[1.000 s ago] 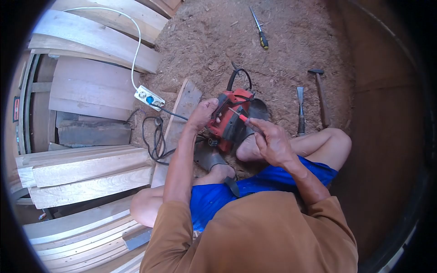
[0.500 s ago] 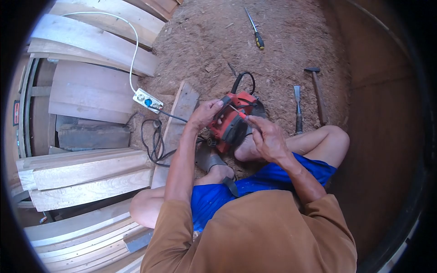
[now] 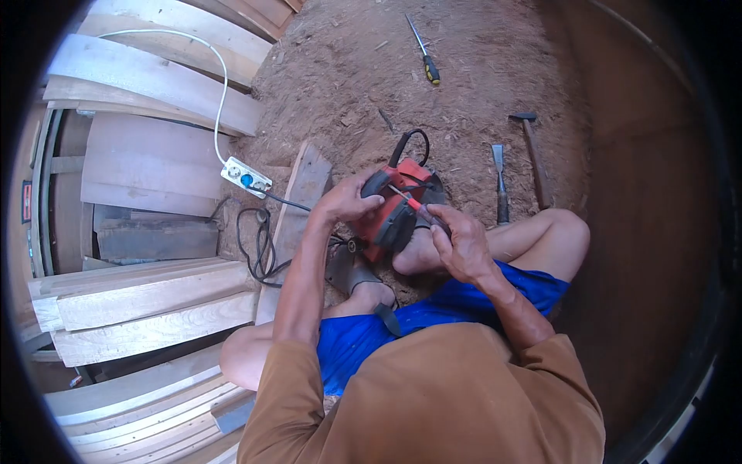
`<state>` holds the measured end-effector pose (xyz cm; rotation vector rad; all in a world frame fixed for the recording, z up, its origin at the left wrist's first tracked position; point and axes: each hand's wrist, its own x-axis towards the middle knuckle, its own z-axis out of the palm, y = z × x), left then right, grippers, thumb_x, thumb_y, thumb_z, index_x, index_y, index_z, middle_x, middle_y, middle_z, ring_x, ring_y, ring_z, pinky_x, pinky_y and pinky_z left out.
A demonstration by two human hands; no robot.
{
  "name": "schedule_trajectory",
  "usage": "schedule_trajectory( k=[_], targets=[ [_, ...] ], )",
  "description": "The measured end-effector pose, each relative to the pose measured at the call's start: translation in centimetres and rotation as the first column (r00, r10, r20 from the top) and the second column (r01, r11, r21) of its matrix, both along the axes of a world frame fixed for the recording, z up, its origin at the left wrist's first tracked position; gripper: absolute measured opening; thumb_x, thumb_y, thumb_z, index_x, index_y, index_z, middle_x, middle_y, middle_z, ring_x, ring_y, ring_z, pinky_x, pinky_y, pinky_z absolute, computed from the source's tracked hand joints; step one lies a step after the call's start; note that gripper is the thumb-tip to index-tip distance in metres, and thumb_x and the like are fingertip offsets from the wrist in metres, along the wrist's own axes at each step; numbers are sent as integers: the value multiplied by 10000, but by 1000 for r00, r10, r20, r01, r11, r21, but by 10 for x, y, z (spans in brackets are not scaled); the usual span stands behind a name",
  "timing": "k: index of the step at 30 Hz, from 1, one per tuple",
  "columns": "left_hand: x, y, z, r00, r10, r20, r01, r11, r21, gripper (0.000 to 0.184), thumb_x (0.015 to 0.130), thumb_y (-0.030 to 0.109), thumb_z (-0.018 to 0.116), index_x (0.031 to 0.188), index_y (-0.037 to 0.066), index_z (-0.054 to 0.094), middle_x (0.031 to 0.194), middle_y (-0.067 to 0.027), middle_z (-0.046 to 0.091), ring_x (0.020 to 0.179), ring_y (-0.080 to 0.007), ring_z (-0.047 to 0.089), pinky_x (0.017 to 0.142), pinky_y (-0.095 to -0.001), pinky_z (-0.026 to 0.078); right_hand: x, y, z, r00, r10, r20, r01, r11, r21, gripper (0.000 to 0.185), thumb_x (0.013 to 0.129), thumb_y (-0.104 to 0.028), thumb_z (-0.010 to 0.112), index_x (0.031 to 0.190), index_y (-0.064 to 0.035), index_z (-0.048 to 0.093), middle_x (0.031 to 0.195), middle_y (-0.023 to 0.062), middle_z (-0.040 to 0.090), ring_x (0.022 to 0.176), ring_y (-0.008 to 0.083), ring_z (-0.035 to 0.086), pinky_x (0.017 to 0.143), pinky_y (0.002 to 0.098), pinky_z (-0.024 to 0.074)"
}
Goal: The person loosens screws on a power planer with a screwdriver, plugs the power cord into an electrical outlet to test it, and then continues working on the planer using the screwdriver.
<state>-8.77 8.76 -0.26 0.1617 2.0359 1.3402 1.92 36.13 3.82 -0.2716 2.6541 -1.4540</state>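
Observation:
A red and black electric planer rests on the ground between my feet. My left hand is closed around its black rear handle, thumb lying on the near side. In my right hand is a screwdriver with a red and dark handle, its thin shaft pointing at the planer's upper body near the handle. Whether the tip touches a screw is too small to tell. A black cord loops out of the handle's far end.
A white power strip with a blue plug lies left, beside a plank and coiled black cable. Stacked boards line the left. A yellow-black screwdriver, a chisel and a hammer lie on the sawdust-covered ground.
My right hand has drawn back slightly along the screwdriver, so more of its handle shows. My left thumb has moved down the planer's handle. The whole view has shifted a little.

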Motion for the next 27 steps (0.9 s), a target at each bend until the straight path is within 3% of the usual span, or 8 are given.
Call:
schedule_trajectory(
  k=[3,6,12,18,21,24,27],
  targets=[
    [-8,0,11,985,-143,-92,132,984,-120,427,874,192,753,1266,59,645,863,-31,668,715,-119,636,651,-316,523,3,0,2,999,-20,-47,19,1000,-22,363,913,-66,639,1261,24,689,1153,247,741,1067,405,732,952,468,573],
    [2,17,19,997,35,70,-22,984,-175,384,863,213,761,1195,48,660,856,-47,673,733,-127,641,659,-326,523,6,1,4,1000,-2,-21,1,1000,-14,406,913,-109,612,1298,13,661,1172,261,723,1076,437,711,955,497,562],
    [8,18,6,975,-40,-218,-23,961,-277,373,865,212,725,1178,16,668,874,-85,694,813,-186,656,754,-364,538,10,2,6,1000,16,-24,-17,999,-28,404,913,-103,616,1299,5,662,1172,254,723,1073,432,708,956,496,562],
    [10,18,8,974,-56,-222,5,974,-228,397,870,199,698,1243,62,697,919,-109,721,868,-201,661,829,-376,536,11,-1,5,997,33,-75,-35,999,-34,396,912,-100,618,1295,-9,666,1161,243,722,1062,431,707,942,496,564],
    [10,17,6,980,-57,-191,19,980,-198,403,868,201,690,1254,86,706,945,-110,730,881,-200,665,843,-379,534,11,-2,14,998,32,-53,-34,999,-26,369,915,-50,630,1271,33,679,1191,257,734,1086,414,730,960,455,580],
    [13,18,8,971,-33,-238,-6,987,-162,375,859,230,678,1218,126,711,941,-151,716,859,-289,689,814,-416,547,12,-6,14,995,27,-97,-26,999,19,360,917,-36,623,1268,29,674,1150,247,741,1065,415,731,936,470,583],
    [13,20,12,971,-48,-234,-7,973,-231,381,865,228,681,1233,134,711,996,-168,734,921,-321,714,838,-432,550,14,-10,27,993,75,-87,-59,983,176,365,914,-20,613,1273,19,666,1082,224,745,999,412,733,874,500,579]
  ],
)
